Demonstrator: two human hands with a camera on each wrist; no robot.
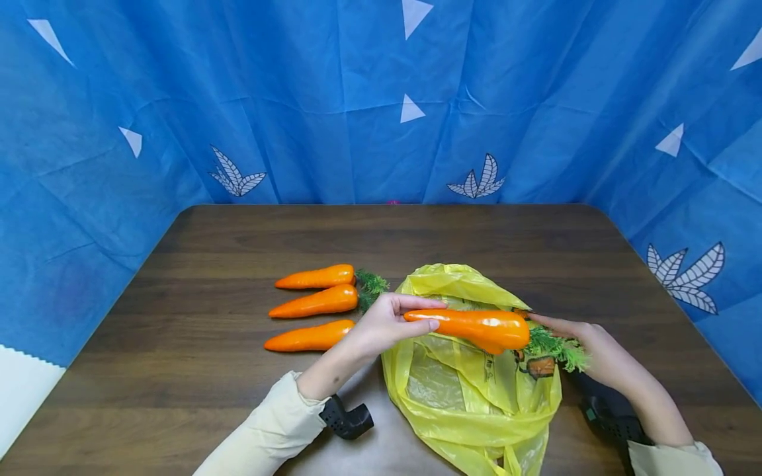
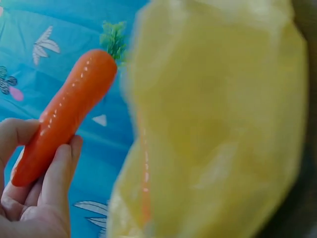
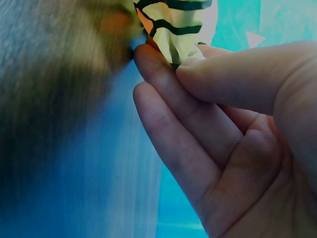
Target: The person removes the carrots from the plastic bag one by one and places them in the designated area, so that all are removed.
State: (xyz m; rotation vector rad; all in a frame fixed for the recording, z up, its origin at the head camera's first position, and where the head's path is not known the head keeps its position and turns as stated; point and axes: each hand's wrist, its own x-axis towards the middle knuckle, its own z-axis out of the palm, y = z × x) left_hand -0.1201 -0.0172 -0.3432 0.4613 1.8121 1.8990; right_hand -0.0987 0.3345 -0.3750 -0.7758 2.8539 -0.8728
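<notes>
My left hand (image 1: 387,322) pinches an orange carrot (image 1: 476,325) near its narrow tip. Held roughly level over the yellow plastic bag (image 1: 470,430), the carrot points its green leafy top (image 1: 553,347) to the right. In the left wrist view, thumb and fingers sit on either side of the carrot (image 2: 74,101), and the bag (image 2: 213,109) fills the right. My right hand (image 1: 595,344) pinches the bag's right rim; in the right wrist view its thumb and fingers grip the printed plastic (image 3: 173,29). An orange streak (image 2: 145,183) shows at the bag; its source is unclear.
Three more carrots lie left of the bag: a far one (image 1: 315,276), a middle one (image 1: 315,301) and a near one (image 1: 306,337). They rest on the dark wooden table (image 1: 178,317). A blue patterned curtain (image 1: 369,145) surrounds the table's back and sides.
</notes>
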